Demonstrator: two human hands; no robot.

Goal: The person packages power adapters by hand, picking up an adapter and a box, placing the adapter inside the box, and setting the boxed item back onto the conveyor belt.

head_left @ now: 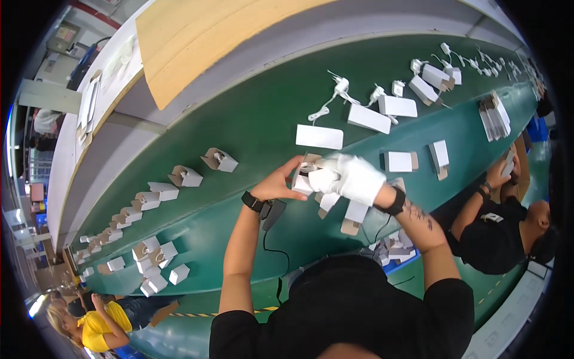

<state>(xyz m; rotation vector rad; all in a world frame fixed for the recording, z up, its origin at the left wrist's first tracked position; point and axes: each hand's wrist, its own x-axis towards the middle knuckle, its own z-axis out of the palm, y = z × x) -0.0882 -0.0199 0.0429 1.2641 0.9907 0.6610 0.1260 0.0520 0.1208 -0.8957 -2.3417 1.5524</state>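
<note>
My left hand grips a small white carton from its left side, thumb below and fingers above. The carton's end is open, showing brown inner card and a coiled white cable inside. In a white glove, my right hand reaches to the carton's opening from the right. Motion smears the glove, so its fingers and anything in them cannot be made out. A closed white box lies just beyond my hands. Closer to me, under my right hand, is an open-ended carton.
White plug adapters with cables lie among boxes along the green bench. Open cartons form a row at left. A wooden board tops the far shelf. Co-workers in black and yellow stand at either side.
</note>
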